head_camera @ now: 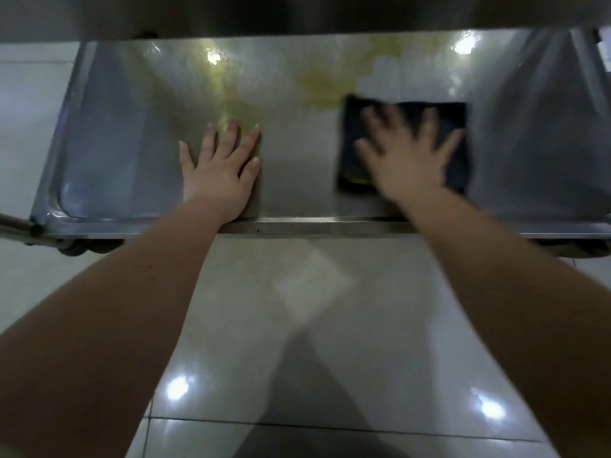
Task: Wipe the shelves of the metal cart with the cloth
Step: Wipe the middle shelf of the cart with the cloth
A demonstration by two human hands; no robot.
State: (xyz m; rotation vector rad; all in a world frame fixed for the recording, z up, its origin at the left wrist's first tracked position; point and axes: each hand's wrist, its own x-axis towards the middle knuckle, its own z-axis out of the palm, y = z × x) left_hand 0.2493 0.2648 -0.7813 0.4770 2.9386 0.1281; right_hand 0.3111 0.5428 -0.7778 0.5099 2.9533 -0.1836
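A steel shelf of the metal cart (307,226) spans the upper half of the head view, with a raised rim along its front. A yellowish smear (317,84) lies on it near the back centre. A dark folded cloth (458,117) lies flat on the shelf at the right. My right hand (406,157) presses on the cloth with fingers spread and straight; it is blurred by motion. My left hand (220,166) rests flat on the bare shelf left of centre, fingers straight.
An upper shelf (297,14) of the cart overhangs along the top edge. A cart handle bar (16,223) sticks out at the left. Caster wheels (79,247) show under the front corners. Glossy pale floor tiles (297,325) fill the lower half.
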